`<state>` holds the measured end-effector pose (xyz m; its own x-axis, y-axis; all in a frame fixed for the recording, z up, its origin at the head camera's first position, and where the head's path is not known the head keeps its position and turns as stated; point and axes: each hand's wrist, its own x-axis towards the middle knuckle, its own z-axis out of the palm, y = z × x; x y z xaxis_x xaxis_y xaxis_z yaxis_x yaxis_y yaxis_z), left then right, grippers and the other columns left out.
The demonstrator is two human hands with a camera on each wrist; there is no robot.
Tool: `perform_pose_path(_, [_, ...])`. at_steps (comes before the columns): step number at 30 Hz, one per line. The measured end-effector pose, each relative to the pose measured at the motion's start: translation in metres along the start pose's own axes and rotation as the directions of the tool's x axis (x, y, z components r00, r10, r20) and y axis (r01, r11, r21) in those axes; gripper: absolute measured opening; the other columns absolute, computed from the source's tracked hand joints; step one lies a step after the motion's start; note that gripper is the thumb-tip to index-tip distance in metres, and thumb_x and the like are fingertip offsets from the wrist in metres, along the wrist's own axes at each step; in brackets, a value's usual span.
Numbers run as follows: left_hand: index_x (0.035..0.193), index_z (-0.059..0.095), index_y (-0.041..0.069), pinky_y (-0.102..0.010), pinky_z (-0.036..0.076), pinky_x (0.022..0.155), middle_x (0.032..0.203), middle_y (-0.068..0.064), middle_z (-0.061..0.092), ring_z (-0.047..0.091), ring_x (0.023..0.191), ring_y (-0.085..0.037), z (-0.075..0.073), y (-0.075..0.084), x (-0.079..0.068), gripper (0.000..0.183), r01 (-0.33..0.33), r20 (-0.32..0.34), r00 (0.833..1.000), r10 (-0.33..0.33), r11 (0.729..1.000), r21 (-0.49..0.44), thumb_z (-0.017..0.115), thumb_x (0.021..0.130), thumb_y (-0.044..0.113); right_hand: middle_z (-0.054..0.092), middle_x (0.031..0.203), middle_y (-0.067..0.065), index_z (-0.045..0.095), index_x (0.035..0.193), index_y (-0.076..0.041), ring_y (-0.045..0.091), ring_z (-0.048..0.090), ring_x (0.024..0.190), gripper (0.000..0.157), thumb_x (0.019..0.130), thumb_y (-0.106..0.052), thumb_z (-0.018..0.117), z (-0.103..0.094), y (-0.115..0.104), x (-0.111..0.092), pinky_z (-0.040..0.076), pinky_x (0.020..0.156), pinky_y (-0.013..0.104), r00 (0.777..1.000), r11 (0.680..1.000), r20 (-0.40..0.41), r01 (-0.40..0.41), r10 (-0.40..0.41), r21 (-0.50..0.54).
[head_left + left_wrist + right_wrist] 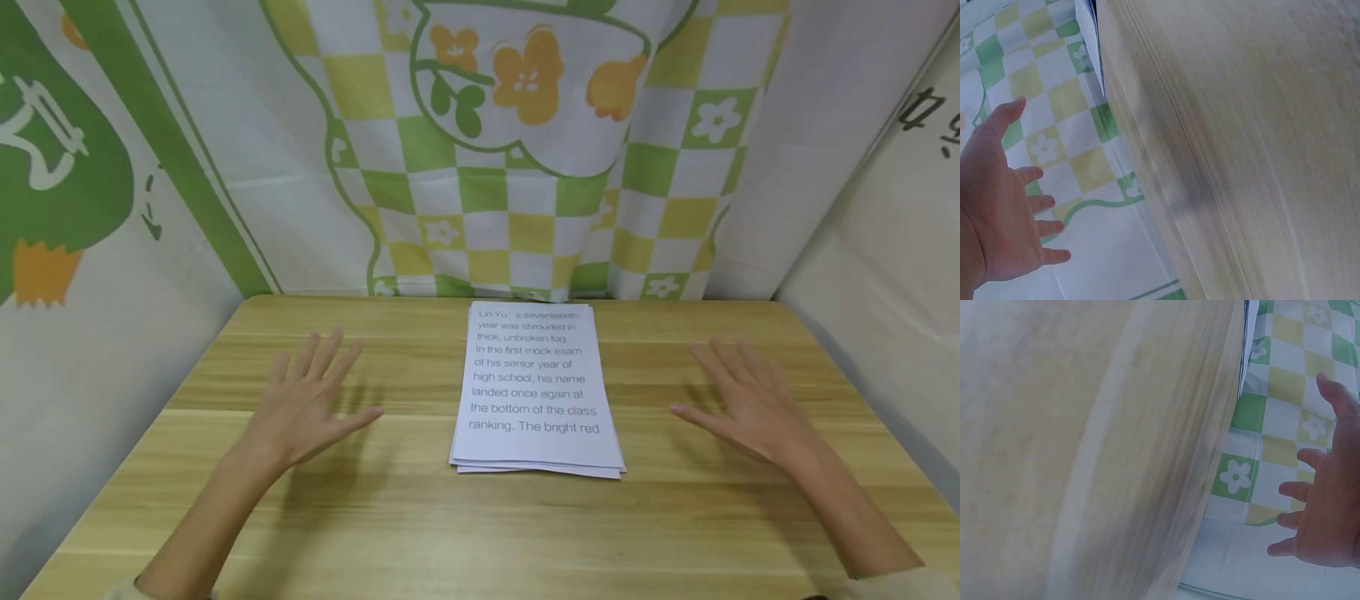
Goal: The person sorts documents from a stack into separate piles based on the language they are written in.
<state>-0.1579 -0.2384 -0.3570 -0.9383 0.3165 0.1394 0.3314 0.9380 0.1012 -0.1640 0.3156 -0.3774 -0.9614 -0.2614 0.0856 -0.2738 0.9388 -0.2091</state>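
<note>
Checked green-yellow-white curtain [525,167] with orange flowers is hanging at 12 o'clock behind a light wood worktop [480,533]; plain white panels are standing on both sides. A stack of paper sheets [534,392] with printed text is lying flat at centre, its far edge near the worktop's back edge, the lower sheets fanning out slightly at the 6 o'clock end. Left hand [311,400] is hovering at 9 o'clock of the stack, well apart from it, palm down, fingers spread and straight, holding nothing. Right hand [742,400] is mirroring it at 3 o'clock, fingers spread too, empty. Both wrist views are showing blurred wood grain, curtain and splayed fingers [1041,203].
</note>
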Motion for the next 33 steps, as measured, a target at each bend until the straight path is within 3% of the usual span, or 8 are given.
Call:
perform_pose_path(6, [0.159,0.031,-0.005,-0.072,0.027,0.119,0.163,-0.032,0.027,0.027,0.147,-0.056,0.002,0.007,0.008,0.076,-0.083,-0.001,0.996,0.084,0.986,-0.144,0.059,0.105,0.040,0.034,0.155,0.040,0.037,0.156,0.003,0.063,0.028,0.141,0.085,0.096,-0.046,0.071,-0.001,-0.002,0.010,0.027,0.110,0.081,0.994,0.995,-0.075,0.085,-0.081,0.057])
perform_pose_path(11, [0.153,0.033,-0.014,-0.071,0.028,0.119,0.157,-0.039,0.032,0.030,0.145,-0.057,0.002,0.016,0.022,0.061,-0.106,0.020,0.993,0.119,0.937,-0.332,0.055,0.108,0.020,0.047,0.142,0.042,0.050,0.142,0.013,0.061,0.045,0.128,0.065,0.095,-0.024,0.076,-0.005,-0.006,0.022,0.044,0.103,0.074,0.996,0.963,-0.072,0.076,-0.060,0.259])
perform_pose_path(15, [0.148,0.041,-0.016,-0.067,0.040,0.114,0.149,-0.039,0.044,0.045,0.136,-0.057,0.004,0.023,0.036,0.053,-0.063,0.054,0.994,0.097,0.891,-0.450,0.053,0.109,0.017,0.062,0.130,0.035,0.056,0.137,0.014,0.051,0.062,0.116,0.052,0.100,-0.020,0.070,-0.008,-0.010,0.031,0.059,0.092,0.057,1.000,0.909,-0.024,0.003,0.007,0.417])
perform_pose_path(19, [0.144,0.048,-0.016,-0.061,0.053,0.104,0.142,-0.037,0.053,0.060,0.123,-0.052,0.007,0.029,0.048,0.047,-0.029,0.073,0.994,0.081,0.838,-0.544,0.053,0.109,0.015,0.073,0.112,0.026,0.059,0.132,0.016,0.039,0.073,0.101,0.045,0.102,-0.016,0.067,-0.009,-0.016,0.039,0.066,0.079,0.040,0.999,0.844,0.025,-0.030,0.020,0.536])
perform_pose_path(24, [0.142,0.050,-0.016,-0.056,0.053,0.105,0.142,-0.036,0.054,0.062,0.123,-0.047,0.013,0.037,0.062,0.046,-0.012,0.079,0.994,0.079,0.780,-0.625,0.055,0.107,0.012,0.075,0.107,0.026,0.057,0.132,0.019,0.031,0.077,0.092,0.044,0.101,-0.011,0.067,-0.005,-0.026,0.050,0.067,0.077,0.038,0.995,0.736,0.094,-0.087,0.032,0.671])
perform_pose_path(27, [0.144,0.049,-0.014,-0.056,0.052,0.108,0.144,-0.033,0.054,0.060,0.126,-0.046,0.016,0.042,0.067,0.048,0.041,0.119,0.992,0.051,0.748,-0.662,0.056,0.107,0.016,0.074,0.108,0.029,0.055,0.132,0.020,0.027,0.077,0.090,0.044,0.100,-0.008,0.066,-0.001,-0.032,0.057,0.067,0.078,0.040,0.992,0.692,0.120,-0.112,0.037,0.713])
perform_pose_path(29, [0.146,0.047,-0.013,-0.055,0.051,0.109,0.145,-0.032,0.054,0.058,0.128,-0.046,0.017,0.046,0.069,0.050,0.096,0.163,0.986,0.026,0.709,-0.698,0.055,0.108,0.018,0.074,0.106,0.029,0.054,0.131,0.022,0.026,0.077,0.089,0.043,0.099,-0.005,0.066,0.002,-0.035,0.061,0.067,0.077,0.042,0.990,0.666,0.135,-0.125,0.036,0.736])
perform_pose_path(33, [0.148,0.045,-0.012,-0.054,0.050,0.111,0.146,-0.032,0.053,0.057,0.130,-0.047,0.020,0.050,0.074,0.052,0.187,0.232,0.973,-0.001,0.597,-0.780,0.052,0.109,0.021,0.073,0.107,0.033,0.052,0.129,0.024,0.024,0.077,0.088,0.041,0.099,0.000,0.064,0.008,-0.042,0.069,0.067,0.078,0.044,0.985,0.614,0.168,-0.152,0.032,0.774])
